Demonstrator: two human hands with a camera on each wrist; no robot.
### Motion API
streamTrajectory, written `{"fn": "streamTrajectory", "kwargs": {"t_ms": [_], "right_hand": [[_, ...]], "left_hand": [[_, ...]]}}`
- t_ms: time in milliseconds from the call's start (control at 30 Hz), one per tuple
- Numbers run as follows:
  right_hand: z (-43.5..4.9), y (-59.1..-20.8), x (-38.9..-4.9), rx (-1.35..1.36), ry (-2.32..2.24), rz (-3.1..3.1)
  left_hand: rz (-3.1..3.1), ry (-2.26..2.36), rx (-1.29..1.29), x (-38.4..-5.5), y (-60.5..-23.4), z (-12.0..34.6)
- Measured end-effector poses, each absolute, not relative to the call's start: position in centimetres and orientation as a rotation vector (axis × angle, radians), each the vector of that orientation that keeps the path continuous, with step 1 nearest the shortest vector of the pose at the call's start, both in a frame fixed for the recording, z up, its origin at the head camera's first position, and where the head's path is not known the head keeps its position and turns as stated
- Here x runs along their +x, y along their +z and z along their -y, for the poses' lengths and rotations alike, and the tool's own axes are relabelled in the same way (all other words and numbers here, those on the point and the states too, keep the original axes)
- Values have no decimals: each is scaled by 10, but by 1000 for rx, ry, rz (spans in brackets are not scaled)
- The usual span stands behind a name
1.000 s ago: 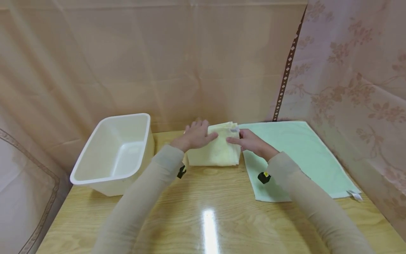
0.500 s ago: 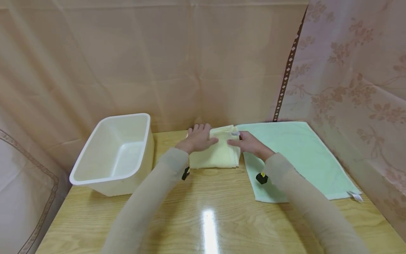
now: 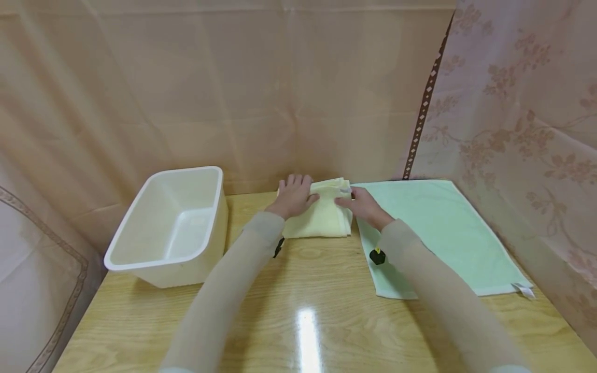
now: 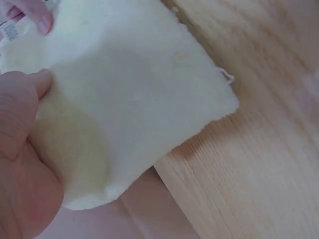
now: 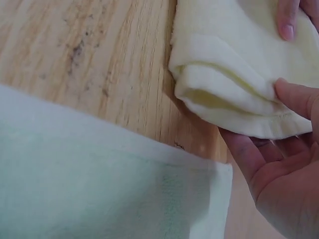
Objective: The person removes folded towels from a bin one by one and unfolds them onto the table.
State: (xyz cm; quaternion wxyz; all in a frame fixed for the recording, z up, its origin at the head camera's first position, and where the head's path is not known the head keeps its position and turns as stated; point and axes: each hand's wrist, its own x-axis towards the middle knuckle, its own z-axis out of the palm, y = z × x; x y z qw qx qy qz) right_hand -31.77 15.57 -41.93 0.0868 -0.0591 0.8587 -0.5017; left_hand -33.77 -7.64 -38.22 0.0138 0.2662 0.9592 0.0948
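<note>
A folded pale yellow towel (image 3: pixel 319 220) lies near the back edge of the table. My left hand (image 3: pixel 294 198) rests on its left part, fingers extended toward the back and thumb out to the side. The palm edge and thumb of that hand show over the towel in the left wrist view; its other fingers are hidden there. At the right end, my right hand (image 3: pixel 367 206) grips the folded layers, thumb (image 5: pixel 294 97) on top and fingers (image 5: pixel 249 154) underneath. A small white label sits by the right hand at the towel's back corner.
A mint green towel (image 3: pixel 434 228) is spread flat on the right, its white label (image 3: pixel 524 290) at the front corner. On the left stands a white plastic basin (image 3: pixel 158 269). Curtains (image 3: pixel 261 103) hang behind the wooden table (image 3: pixel 261 321) and at its sides.
The left hand has shifted slightly right over the yellow towel. The towel's front edge now lies a little farther back. The right hand keeps its grip on the right end.
</note>
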Motion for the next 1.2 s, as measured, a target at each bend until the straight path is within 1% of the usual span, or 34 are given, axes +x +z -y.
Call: {"fn": "streamTrajectory", "kwargs": {"t_ms": [267,533,733,900,1067,1200], "right_hand": [[-153,-430,-330,-196,-1363,-2754],[-149,-435,-332,-226,-1293,-2821],[-147,-437,-334,-247,-1282,-2818],[-146,-437,-335,-314,-1161,-2897],[-151,-430,-331,-348,-1033,-2945],[-155,-428,-328,-456,-888,-2962]], "left_hand": [[-2973,250,785,-348,-389,71],[-2957,267,730,-349,-404,72],[-2924,298,711,-356,-416,77],[-2928,350,656,-363,-425,88],[-2921,436,486,-361,-431,110],[-2823,514,304,-352,-431,129]]}}
